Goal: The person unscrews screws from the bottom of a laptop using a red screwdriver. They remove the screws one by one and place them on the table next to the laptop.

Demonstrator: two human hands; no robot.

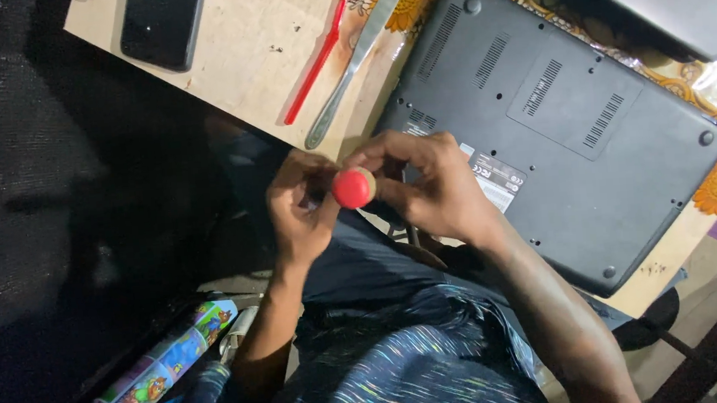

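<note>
Both hands meet above the lap: the left hand (298, 210) and right hand (429, 184) pinch one red round-capped tool (352, 188) (probably a screwdriver handle) between their fingers. Beyond lies one upturned black laptop (555, 120) with a white oblong label (496, 181), then one knife (355, 63), one red stick (319, 57), one phone (161, 22).

Warm, uneven light falls on the wooden tabletop (239, 50) and the upturned laptop (555, 120), which shows soft sheen, while the left side and lower corners sink into deep, grainy shadow with slightly soft detail throughout.
</note>
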